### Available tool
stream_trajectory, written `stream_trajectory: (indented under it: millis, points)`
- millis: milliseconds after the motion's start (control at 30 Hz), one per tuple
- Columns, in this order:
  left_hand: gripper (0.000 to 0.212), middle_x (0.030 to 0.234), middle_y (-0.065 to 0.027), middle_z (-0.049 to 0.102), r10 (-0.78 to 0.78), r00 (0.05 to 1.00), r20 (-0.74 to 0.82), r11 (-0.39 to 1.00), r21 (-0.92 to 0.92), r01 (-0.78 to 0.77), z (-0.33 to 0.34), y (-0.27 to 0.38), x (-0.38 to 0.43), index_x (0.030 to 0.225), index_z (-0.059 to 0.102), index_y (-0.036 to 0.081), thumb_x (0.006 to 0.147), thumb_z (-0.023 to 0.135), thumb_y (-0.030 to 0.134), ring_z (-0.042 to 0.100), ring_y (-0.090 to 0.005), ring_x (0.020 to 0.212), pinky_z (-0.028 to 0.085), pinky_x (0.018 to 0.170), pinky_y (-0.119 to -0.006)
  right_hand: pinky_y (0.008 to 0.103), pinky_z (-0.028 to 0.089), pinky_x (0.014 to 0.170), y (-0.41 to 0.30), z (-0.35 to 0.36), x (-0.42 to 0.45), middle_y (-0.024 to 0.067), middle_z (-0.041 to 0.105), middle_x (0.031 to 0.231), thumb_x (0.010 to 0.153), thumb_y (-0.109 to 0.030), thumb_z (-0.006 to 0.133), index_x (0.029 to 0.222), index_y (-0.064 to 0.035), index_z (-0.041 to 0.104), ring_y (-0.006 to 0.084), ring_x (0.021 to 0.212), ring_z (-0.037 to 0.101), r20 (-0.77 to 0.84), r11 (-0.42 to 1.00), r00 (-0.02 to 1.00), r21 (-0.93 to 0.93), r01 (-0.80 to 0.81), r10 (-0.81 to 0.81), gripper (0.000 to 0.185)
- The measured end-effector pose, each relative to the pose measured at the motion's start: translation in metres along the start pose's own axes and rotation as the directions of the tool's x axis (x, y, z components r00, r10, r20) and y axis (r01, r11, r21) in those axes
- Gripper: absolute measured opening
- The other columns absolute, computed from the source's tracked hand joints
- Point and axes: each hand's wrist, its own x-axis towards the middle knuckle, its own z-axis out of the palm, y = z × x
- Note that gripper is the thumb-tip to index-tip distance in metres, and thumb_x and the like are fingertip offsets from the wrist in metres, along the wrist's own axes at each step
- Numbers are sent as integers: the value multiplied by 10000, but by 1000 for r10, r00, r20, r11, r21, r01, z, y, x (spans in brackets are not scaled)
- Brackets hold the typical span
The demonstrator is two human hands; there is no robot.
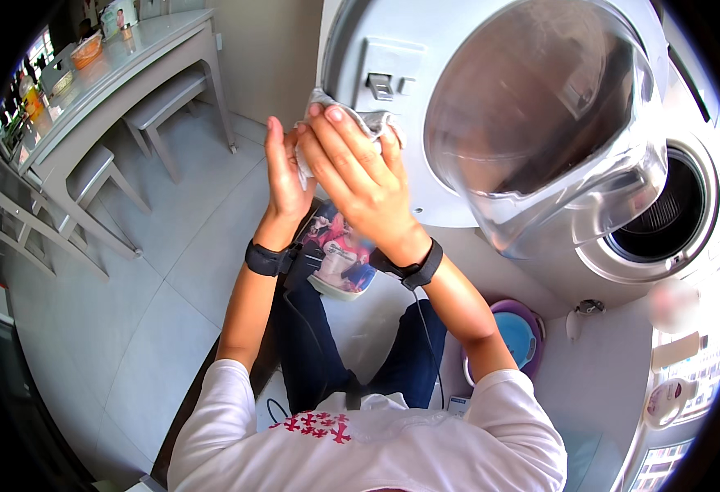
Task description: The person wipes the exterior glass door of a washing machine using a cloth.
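Observation:
A crumpled grey-white cloth [373, 121] is between my two hands, beside the left rim of an open washing machine door [391, 166]. My right hand [360, 169] lies over the cloth with its fingers pointing up and left. My left hand [289, 187] supports the cloth from the left, thumb raised; the right hand hides most of its fingers. Just above the hands, the door's metal latch [380, 86] shows. The door's clear bowl-shaped glass [538, 123] bulges towards the right. Farther right is the dark drum opening [661, 209].
A grey table [169, 43] with stools [166, 104] under it stands at the upper left. Blue and purple basins [514, 338] are on the floor by my right elbow. Bottles [667, 403] line the right side. A printed box-like item [344, 258] is below my hands.

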Motion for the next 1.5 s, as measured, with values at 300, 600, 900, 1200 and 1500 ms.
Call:
stream_trajectory:
  millis: [300, 600, 900, 1200, 1500]
  points:
    - [757, 1108, -125, 582, -39, 974, 224, 978, 208, -9, 4, 12, 2, 1213, 456, -52, 900, 266, 610, 560, -200, 1011, 393, 908, -337, 355, 339, 987, 4, -6, -100, -31, 546, 1259, 776, -164, 563, 1008, -151, 646, 49, 1179, 469, 207, 982, 961, 6, 188, -185, 247]
    - [391, 961, -63, 586, 64, 990, 123, 922, 373, -106, 23, 0, -3, 1070, 478, -20, 765, 717, 36, 585, -112, 852, 494, 736, -247, 375, 319, 1009, 61, -32, -214, -78, 561, 1229, 748, -146, 631, 1009, -168, 690, 8, 1139, 454, 433, 946, 859, -43, 322, -273, 268]
    - [444, 1110, -70, 547, 128, 977, 173, 826, 526, -201, 11, -5, 9, 1201, 464, -43, 841, 630, 156, 489, -117, 1000, 374, 892, -266, 308, 433, 961, 136, -67, -256, -102, 531, 1264, 624, -127, 596, 901, -197, 679, 57, 1035, 546, 597, 951, 786, -120, 286, -161, 298]
    - [429, 1130, -70, 530, 154, 980, 123, 818, 540, -196, -1, -15, 18, 1198, 469, -33, 866, 611, 197, 483, -118, 1018, 374, 897, -269, 477, 304, 1045, 223, -114, -267, 180, 417, 1360, 800, 89, 469, 1185, 25, 534, 380, 1261, 369, 72, 777, 817, -364, -513, 573, 395]
    - [435, 1165, -94, 531, 109, 989, 96, 806, 574, -144, -7, -11, 21, 1245, 440, -35, 905, 550, 213, 512, -175, 1077, 381, 962, -331, 254, 393, 909, 302, -117, -183, 57, 529, 1202, 978, -183, 423, 1281, -33, 469, 112, 1067, 489, -24, 137, 288, 916, -376, 957, 341]
